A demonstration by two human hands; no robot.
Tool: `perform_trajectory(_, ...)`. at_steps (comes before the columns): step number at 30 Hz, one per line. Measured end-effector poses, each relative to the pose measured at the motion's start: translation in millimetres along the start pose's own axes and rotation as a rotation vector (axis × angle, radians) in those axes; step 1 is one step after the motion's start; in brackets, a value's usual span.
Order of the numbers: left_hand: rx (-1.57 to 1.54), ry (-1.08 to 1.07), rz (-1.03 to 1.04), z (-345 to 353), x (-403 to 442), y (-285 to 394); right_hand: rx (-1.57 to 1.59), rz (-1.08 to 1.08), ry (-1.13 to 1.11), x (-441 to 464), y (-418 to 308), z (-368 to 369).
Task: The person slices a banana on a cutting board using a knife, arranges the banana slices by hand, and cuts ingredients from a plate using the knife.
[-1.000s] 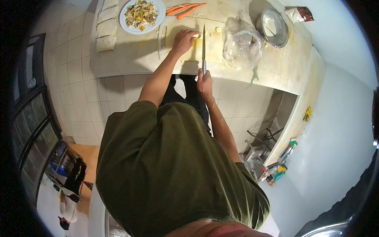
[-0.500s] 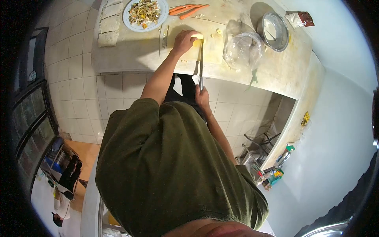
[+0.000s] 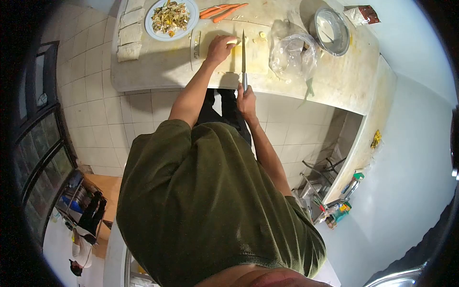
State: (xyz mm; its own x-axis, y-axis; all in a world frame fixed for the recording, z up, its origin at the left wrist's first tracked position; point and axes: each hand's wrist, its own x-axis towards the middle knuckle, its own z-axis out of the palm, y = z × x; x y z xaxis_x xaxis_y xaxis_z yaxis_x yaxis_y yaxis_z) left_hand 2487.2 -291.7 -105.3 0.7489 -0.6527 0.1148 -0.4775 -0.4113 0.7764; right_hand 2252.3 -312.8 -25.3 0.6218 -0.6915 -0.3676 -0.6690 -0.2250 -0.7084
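Observation:
My left hand is closed on a pale yellow piece of food over the cutting board. In my right hand, at the counter's front edge, is the handle of a long knife. Its blade points away from me, just right of the held piece, without visibly touching it. Small pale pieces lie on the board to the right of the blade. Orange carrots rest beyond the board, beside a white plate of chopped food.
A clear plastic bag and a metal bowl with a utensil in it stand on the right. Flat pale sheets line the left end of the counter. Another person is far off at lower left.
Half a second ago the knife was nearer me and against the held piece; it has since moved forward and slightly away from it. My left hand keeps its hold.

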Motion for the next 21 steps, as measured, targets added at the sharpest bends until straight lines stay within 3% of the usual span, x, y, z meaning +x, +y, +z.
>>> perform_trajectory(7, -0.031, -0.007, 0.009, 3.4, -0.9, -1.5, -0.197, 0.024, -0.005, 20.3, 31.8, 33.5)
perform_trajectory(12, -0.076, -0.104, -0.094, -4.1, 4.1, 3.3, -0.105, 0.094, -0.059, 9.5, 33.2, 35.3)
perform_trajectory(14, -0.068, -0.054, -0.071, -6.0, 2.9, 6.0, 0.018, 0.087, -0.118, -8.2, 40.3, 23.5)
perform_trajectory(21, -0.062, 0.025, 0.010, 3.2, -1.8, -0.7, 0.015, 0.181, -0.094, -42.4, 34.4, 14.1)
